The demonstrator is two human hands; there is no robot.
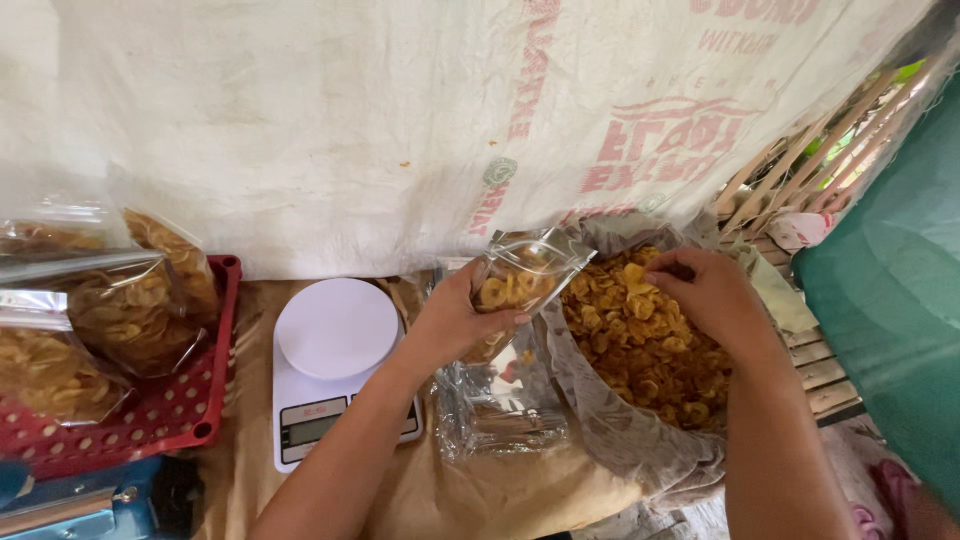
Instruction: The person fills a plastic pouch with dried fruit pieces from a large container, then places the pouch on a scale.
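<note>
Right now the left hand (455, 322) grips a clear pouch (515, 280) of yellow chips, just right of the white scale (335, 365); the right hand (705, 290) pinches chips in the big sack (640, 340).

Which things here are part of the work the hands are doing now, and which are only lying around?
In use:
left hand
clear pouch
right hand
big bag of chips

Lying about:
white scale
empty pouches
red basket
filled bags
</note>
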